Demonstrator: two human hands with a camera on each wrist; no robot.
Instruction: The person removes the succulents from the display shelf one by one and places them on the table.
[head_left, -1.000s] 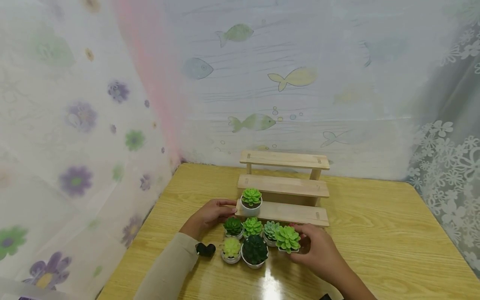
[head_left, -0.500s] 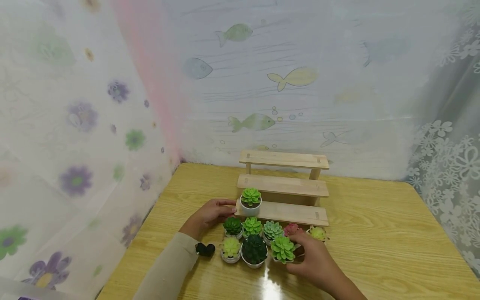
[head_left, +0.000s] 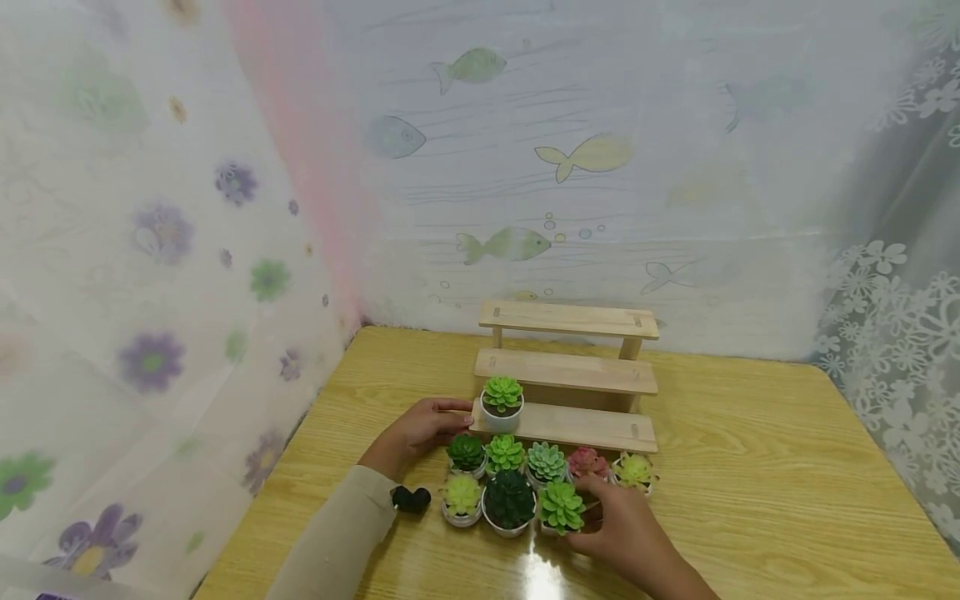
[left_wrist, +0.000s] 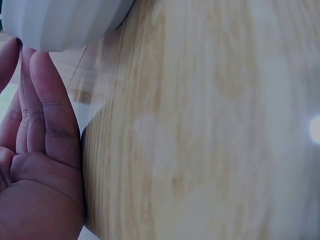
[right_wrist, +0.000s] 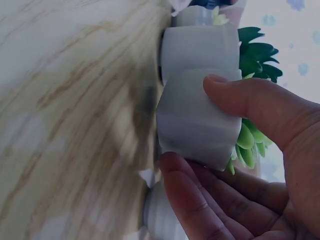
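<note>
My right hand (head_left: 621,527) pinches a bright green potted succulent (head_left: 561,507) at the right end of the front row. In the right wrist view my thumb presses the side of its white faceted pot (right_wrist: 197,120), with fingers on the opposite side. My left hand (head_left: 423,429) lies at the left end of the lowest shelf of a three-tier wooden stand (head_left: 566,423), its fingers nearly straight. Another green succulent (head_left: 502,403) stands on that shelf's left end. The left wrist view shows fingertips (left_wrist: 42,65) beside a white ribbed pot (left_wrist: 65,22); contact there is unclear.
Several potted succulents stand before the stand, including a dark green one (head_left: 509,502), a pink one (head_left: 587,462) and a yellow-green one (head_left: 634,472). A small black object (head_left: 411,499) sits by my left sleeve. The wood-grain table (head_left: 780,467) meets printed curtains behind.
My right hand has moved left and toward me with the green succulent, bringing it beside the dark green one. The pink and yellow-green plants have come into view. My left hand stays put.
</note>
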